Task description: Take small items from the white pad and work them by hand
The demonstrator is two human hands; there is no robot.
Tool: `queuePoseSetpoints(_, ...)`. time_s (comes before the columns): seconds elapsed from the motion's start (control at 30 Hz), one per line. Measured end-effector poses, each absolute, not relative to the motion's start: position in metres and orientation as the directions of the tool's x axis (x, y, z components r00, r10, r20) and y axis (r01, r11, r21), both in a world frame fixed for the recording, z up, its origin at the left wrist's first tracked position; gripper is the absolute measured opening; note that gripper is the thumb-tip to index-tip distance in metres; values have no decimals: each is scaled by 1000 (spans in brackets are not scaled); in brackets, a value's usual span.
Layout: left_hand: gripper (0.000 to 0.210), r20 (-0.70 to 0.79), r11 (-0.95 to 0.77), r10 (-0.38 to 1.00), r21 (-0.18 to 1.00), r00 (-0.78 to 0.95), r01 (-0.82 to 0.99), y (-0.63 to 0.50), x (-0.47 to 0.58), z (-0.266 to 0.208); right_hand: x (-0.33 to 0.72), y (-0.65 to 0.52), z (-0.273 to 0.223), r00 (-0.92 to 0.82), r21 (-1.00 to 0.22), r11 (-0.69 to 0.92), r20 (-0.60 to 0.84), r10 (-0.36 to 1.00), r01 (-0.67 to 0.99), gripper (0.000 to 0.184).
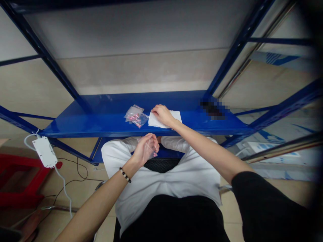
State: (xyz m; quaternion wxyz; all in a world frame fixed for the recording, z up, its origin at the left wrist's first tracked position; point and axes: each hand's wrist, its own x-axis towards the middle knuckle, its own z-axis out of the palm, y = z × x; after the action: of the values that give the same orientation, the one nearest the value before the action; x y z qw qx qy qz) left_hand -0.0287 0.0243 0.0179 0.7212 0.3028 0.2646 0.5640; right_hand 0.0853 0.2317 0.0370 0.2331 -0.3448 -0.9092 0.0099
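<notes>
My left hand (144,149) is curled round a small clear plastic bag (152,154) above my lap, just in front of the shelf edge. A little pink shows at the bottom of that bag. My right hand (163,115) rests over a folded white paper sheet or cloth (178,116) on the blue shelf, its fingers bent down and together. Whatever its fingertips hold, if anything, is too small to make out. Left of this hand lie several clear zip bags (136,116) with small pink and red pieces in them, overlapping in a pile.
The blue metal shelf (101,117) has uprights at both sides. A blurred dark object (214,109) lies at its right end. A white power strip (45,152) hangs by the left post, above a red plastic stool (22,181). Cables (75,178) run over the floor.
</notes>
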Motion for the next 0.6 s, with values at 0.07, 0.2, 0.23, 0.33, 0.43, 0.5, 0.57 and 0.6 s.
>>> queuePoseSetpoints(0.07, 24, -52, 188, 974, 739, 223, -647, 24, -29, 19, 85, 236, 37, -651, -224, 761, 408, 640, 609, 27)
queuePoseSetpoints(0.2, 24, -55, 191, 973, 738, 223, -648, 24, -31, 20, 84, 239, 37, -616, -327, 745, 421, 666, 582, 29)
queuePoseSetpoints(0.23, 24, -54, 191, 973, 737, 225, -649, 25, -31, 19, 84, 239, 37, -599, -352, 740, 436, 672, 574, 29)
queuePoseSetpoints(0.33, 22, -39, 180, 973, 736, 225, -653, 25, -30, 18, 83, 239, 38, -526, -441, 727, 503, 686, 526, 26)
queuePoseSetpoints(0.43, 22, -41, 184, 971, 751, 234, -634, 25, -29, 17, 80, 239, 44, -438, -566, 704, 551, 710, 429, 20)
queuePoseSetpoints(0.5, 23, -58, 195, 970, 769, 237, -609, 24, -28, 17, 78, 235, 53, -370, -645, 676, 567, 736, 357, 18)
queuePoseSetpoints(0.57, 24, -68, 199, 969, 780, 236, -594, 22, -27, 18, 75, 224, 63, -307, -704, 650, 575, 758, 286, 20)
queuePoseSetpoints(0.6, 25, -71, 203, 968, 781, 239, -590, 21, -27, 18, 75, 216, 67, -286, -728, 638, 574, 767, 249, 21)
